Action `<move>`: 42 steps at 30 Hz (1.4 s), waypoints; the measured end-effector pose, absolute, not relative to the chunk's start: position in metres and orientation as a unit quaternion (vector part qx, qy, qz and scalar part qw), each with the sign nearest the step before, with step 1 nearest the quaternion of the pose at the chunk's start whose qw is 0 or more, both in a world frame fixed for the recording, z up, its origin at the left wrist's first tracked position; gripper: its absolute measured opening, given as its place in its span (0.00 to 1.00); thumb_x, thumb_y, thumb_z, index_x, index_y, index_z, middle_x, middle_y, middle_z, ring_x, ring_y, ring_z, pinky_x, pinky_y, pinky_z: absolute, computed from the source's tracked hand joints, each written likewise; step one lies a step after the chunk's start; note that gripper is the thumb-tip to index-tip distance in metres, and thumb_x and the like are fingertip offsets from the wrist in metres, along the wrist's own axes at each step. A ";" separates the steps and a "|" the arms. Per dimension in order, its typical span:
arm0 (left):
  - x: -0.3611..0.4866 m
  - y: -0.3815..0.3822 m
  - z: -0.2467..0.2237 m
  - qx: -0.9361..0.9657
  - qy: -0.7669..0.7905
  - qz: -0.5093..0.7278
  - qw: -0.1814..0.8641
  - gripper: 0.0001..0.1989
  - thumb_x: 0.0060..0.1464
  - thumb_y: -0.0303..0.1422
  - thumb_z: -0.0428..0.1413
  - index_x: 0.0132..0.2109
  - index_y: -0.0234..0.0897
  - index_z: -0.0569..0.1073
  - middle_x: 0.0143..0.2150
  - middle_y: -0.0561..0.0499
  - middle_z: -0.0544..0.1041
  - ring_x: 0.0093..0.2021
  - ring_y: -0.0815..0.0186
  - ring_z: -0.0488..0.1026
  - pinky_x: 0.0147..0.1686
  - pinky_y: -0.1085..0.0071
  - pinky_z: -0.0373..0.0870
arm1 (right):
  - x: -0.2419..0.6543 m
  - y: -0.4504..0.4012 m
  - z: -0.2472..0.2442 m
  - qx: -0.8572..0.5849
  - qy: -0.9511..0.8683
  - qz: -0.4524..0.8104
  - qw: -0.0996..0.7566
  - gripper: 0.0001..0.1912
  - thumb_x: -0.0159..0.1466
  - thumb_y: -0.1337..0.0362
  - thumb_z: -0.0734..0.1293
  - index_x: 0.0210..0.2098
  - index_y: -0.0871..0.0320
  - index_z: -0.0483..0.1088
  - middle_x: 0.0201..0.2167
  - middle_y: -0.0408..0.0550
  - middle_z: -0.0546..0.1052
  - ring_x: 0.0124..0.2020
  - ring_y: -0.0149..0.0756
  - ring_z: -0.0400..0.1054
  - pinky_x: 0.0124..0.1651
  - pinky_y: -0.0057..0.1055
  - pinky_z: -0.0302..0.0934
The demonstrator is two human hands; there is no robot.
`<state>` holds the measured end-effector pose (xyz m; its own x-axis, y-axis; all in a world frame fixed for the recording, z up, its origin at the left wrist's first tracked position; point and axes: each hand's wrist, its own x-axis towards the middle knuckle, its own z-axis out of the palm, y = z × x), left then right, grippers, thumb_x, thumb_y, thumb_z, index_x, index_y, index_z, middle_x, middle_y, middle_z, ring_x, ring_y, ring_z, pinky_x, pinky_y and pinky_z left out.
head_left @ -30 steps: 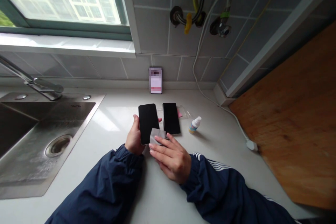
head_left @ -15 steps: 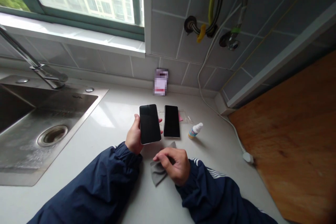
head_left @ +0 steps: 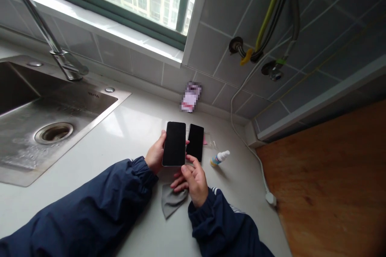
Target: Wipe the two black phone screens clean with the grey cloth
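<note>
My left hand (head_left: 155, 153) is closed around the edges of a smartphone (head_left: 174, 143) with a black screen facing up. A second dark smartphone (head_left: 195, 143) lies on the counter just right of it, partly covered by the held one. My right hand (head_left: 194, 178) has its fingers apart, with the thumb and index finger close to the held smartphone's lower right corner; whether they touch it I cannot tell. Beneath its other fingers, a grey cloth (head_left: 173, 202) lies on the counter. A small spray bottle (head_left: 219, 158) with a white top stands to the right.
A pixelated card or box (head_left: 191, 97) leans at the tiled wall. Clear plastic with a pink piece (head_left: 205, 139) lies behind the second smartphone. The steel sink (head_left: 120, 100) and faucet (head_left: 68, 64) are at left. A white cable with a plug (head_left: 270, 198) runs along the wooden board (head_left: 325, 176).
My right hand has opened from a curled pose and moved up toward the held smartphone, leaving the cloth on the counter. The view has tilted and shifted.
</note>
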<state>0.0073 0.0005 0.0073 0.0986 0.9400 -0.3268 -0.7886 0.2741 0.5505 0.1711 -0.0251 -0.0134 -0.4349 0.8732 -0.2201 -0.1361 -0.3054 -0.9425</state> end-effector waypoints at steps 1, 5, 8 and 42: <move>0.009 0.000 0.007 0.118 0.316 0.590 0.734 0.35 0.67 0.50 0.39 0.60 0.23 0.72 0.50 0.29 0.80 0.35 0.52 0.82 0.35 0.58 0.81 | 0.171 -0.025 -0.013 -0.387 -0.462 0.718 0.349 0.34 0.60 0.44 0.71 0.55 0.56 0.57 0.28 0.43 0.78 0.22 0.36 0.78 0.19 0.23 0.70; 0.013 -0.003 0.005 0.116 0.318 0.576 0.744 0.35 0.66 0.51 0.39 0.60 0.25 0.72 0.54 0.28 0.78 0.32 0.53 0.82 0.30 0.59 0.80 | 0.172 -0.025 -0.015 -0.363 -0.449 0.753 0.315 0.32 0.57 0.47 0.75 0.50 0.59 0.62 0.30 0.46 0.79 0.26 0.38 0.79 0.22 0.25 0.73; 0.015 -0.003 0.004 0.117 0.323 0.566 0.750 0.36 0.66 0.52 0.39 0.58 0.25 0.74 0.54 0.29 0.78 0.29 0.55 0.81 0.28 0.60 0.79 | 0.171 -0.024 -0.016 -0.352 -0.444 0.766 0.304 0.31 0.55 0.51 0.78 0.48 0.59 0.63 0.33 0.47 0.80 0.27 0.37 0.80 0.23 0.25 0.73; 0.016 -0.004 -0.020 0.284 0.441 0.546 0.653 0.40 0.59 0.62 0.42 0.48 0.30 0.79 0.37 0.40 0.83 0.37 0.54 0.80 0.38 0.63 0.77 | 0.174 -0.019 -0.020 -0.349 -0.423 0.781 0.300 0.31 0.56 0.53 0.78 0.50 0.59 0.62 0.29 0.46 0.81 0.22 0.33 0.78 0.22 0.21 0.71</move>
